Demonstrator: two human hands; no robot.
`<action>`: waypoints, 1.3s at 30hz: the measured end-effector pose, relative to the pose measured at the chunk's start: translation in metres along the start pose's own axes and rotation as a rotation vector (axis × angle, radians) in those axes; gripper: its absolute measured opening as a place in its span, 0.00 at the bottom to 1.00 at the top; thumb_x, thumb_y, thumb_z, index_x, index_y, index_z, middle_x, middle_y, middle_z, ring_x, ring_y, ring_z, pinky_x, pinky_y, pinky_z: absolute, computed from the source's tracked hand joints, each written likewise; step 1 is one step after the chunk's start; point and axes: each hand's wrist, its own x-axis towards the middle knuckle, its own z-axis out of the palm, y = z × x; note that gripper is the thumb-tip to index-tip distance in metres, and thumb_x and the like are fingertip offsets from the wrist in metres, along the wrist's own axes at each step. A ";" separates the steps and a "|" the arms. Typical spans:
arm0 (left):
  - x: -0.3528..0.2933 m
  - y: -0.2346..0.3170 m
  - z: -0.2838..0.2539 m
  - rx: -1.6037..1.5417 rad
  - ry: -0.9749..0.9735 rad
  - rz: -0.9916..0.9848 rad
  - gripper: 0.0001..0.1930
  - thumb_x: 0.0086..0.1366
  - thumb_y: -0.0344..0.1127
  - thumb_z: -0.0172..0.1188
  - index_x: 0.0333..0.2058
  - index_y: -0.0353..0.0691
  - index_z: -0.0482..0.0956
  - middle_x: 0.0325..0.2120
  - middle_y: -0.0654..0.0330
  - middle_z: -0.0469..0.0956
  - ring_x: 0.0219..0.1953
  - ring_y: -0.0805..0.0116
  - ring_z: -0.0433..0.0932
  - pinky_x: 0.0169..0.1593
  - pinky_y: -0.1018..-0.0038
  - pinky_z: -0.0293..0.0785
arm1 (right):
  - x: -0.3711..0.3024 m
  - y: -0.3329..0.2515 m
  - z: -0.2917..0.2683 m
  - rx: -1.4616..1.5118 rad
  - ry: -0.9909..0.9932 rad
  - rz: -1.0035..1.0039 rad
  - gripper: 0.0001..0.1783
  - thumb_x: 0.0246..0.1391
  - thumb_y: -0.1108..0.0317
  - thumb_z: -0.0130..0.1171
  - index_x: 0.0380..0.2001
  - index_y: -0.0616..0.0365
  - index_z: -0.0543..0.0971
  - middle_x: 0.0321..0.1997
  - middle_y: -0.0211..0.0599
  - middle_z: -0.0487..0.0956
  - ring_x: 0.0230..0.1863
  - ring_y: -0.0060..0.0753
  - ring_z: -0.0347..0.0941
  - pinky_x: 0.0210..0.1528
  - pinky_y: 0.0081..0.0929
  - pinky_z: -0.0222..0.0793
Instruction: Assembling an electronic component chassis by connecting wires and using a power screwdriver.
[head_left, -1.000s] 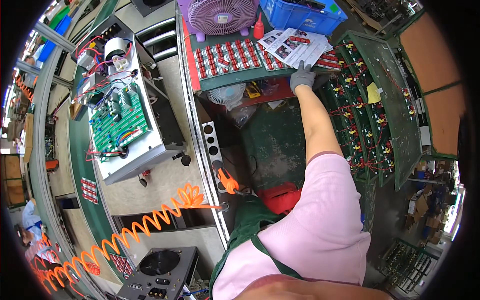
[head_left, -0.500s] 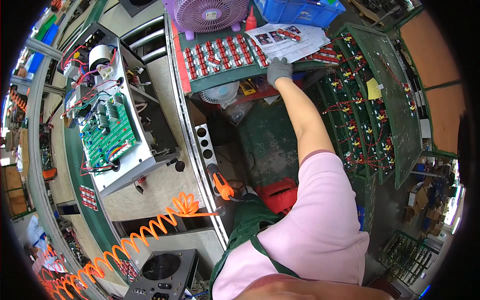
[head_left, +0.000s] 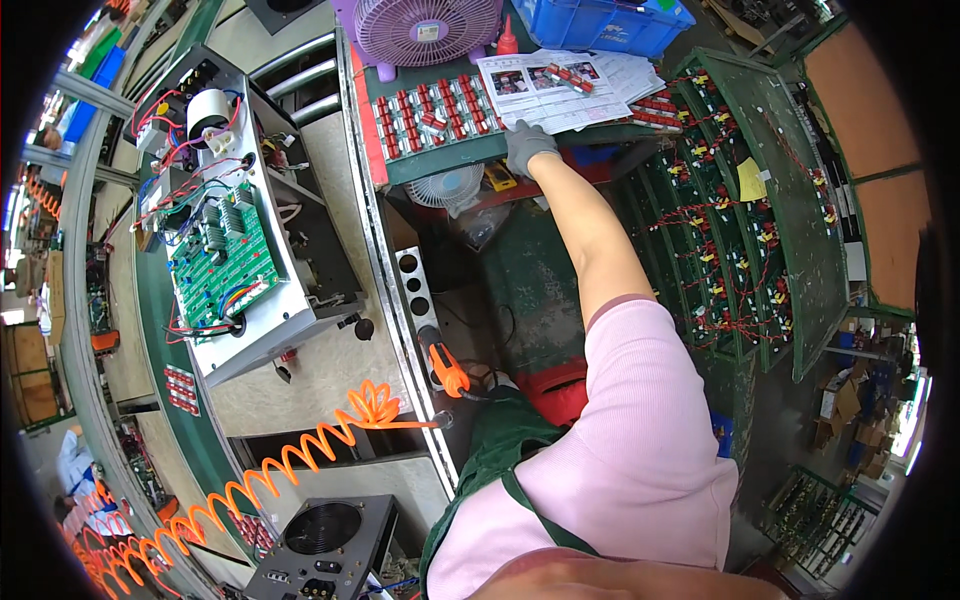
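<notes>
My right hand [head_left: 530, 147], in a grey glove, reaches out to the front edge of the green bench. Its fingers are closed at the lower edge of a printed paper sheet [head_left: 540, 108]; the thumb's hold is partly hidden. On that sheet lies a small red-and-silver part [head_left: 571, 78]. Left of the sheet, rows of similar red parts [head_left: 430, 112] stand on the bench, and the sheet's left side overlaps the nearest ones. More red parts [head_left: 655, 112] lie by the sheet's right side. My left hand is out of view.
A purple fan [head_left: 428, 32], a red bottle [head_left: 507, 38] and a blue crate [head_left: 605, 25] stand at the back. To the right is a green rack [head_left: 740, 210] of wired parts. An open metal chassis [head_left: 255, 345], an orange coiled hose [head_left: 300, 452] and an orange-handled tool [head_left: 443, 365] are left.
My right hand has moved left along the bench edge. The paper sheet has slid left with it, now covering the red parts that showed beside it, and the red part on top shifted too.
</notes>
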 end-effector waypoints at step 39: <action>-0.038 0.044 -0.168 -0.143 0.171 0.157 0.28 0.48 0.32 0.58 0.50 0.31 0.69 0.41 0.48 0.73 0.39 0.63 0.74 0.46 0.65 0.71 | -0.549 -0.332 -0.111 1.110 -0.073 -1.685 0.35 0.33 0.42 0.67 0.34 0.63 0.73 0.38 0.52 0.77 0.37 0.51 0.77 0.35 0.43 0.72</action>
